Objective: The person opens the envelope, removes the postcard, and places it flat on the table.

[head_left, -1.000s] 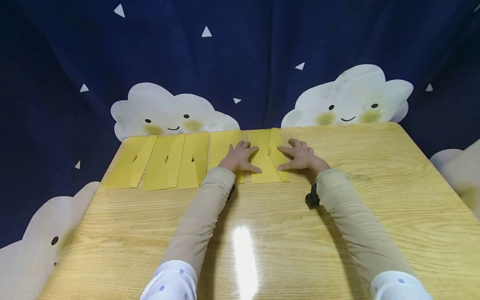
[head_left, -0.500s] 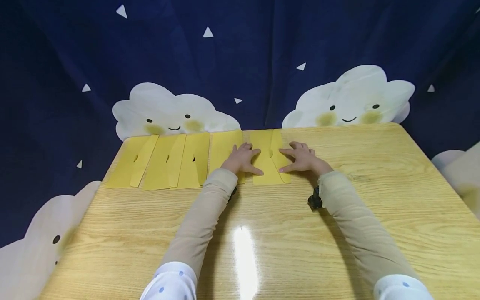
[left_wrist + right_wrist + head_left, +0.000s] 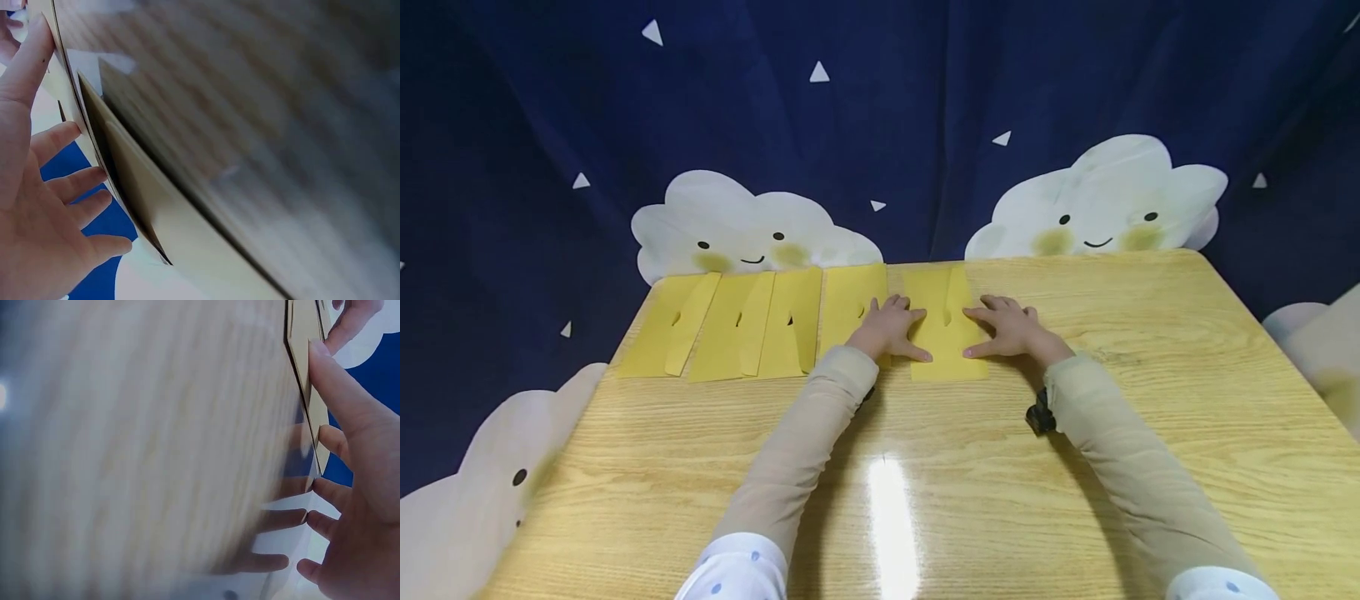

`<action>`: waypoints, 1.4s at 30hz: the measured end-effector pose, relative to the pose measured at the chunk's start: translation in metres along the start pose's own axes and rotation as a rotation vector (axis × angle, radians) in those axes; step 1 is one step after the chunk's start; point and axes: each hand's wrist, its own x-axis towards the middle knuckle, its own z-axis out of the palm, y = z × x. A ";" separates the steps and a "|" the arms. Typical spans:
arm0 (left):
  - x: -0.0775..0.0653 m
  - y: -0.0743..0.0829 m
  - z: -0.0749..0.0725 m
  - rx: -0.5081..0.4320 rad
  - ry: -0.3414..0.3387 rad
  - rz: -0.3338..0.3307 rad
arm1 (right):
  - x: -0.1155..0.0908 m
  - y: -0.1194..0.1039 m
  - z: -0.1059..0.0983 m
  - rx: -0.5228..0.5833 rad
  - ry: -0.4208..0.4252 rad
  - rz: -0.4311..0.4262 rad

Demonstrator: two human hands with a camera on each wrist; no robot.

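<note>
A yellow paper envelope (image 3: pixel 947 342) lies flat near the table's far edge, the rightmost in a row of similar ones. Its long flap runs down the right half, with a small slit midway. Along its left side my left hand (image 3: pixel 889 327) rests with spread fingers, thumb near the lower corner. My right hand (image 3: pixel 1013 329) touches the opposite side, thumb and fingers apart. The left hand partly covers the neighbouring envelope (image 3: pixel 848 292). In the right wrist view, the thumb (image 3: pixel 337 381) presses on the paper. In the left wrist view, an envelope flap (image 3: pixel 156 206) stands slightly raised.
More yellow envelopes (image 3: pixel 730 350) continue the row to the left, some overlapping. They lie on a wooden table (image 3: pixel 985 483) that has a bright light reflection at its middle. Behind the far edge hang a dark blue curtain (image 3: pixel 737 100) and white cloud shapes (image 3: pixel 752 217).
Both hands and the rightmost envelope have shifted slightly toward me. The envelope's flap, which earlier stuck out at the lower right, now lies flatter and straighter.
</note>
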 end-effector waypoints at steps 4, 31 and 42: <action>-0.003 0.003 0.001 0.018 0.012 0.008 | -0.004 0.000 0.002 0.004 0.008 0.005; -0.024 0.020 0.007 0.053 -0.008 0.058 | -0.037 -0.011 0.009 -0.021 0.032 -0.022; -0.038 0.019 0.007 0.039 -0.064 0.114 | -0.053 -0.014 0.013 -0.021 0.008 -0.082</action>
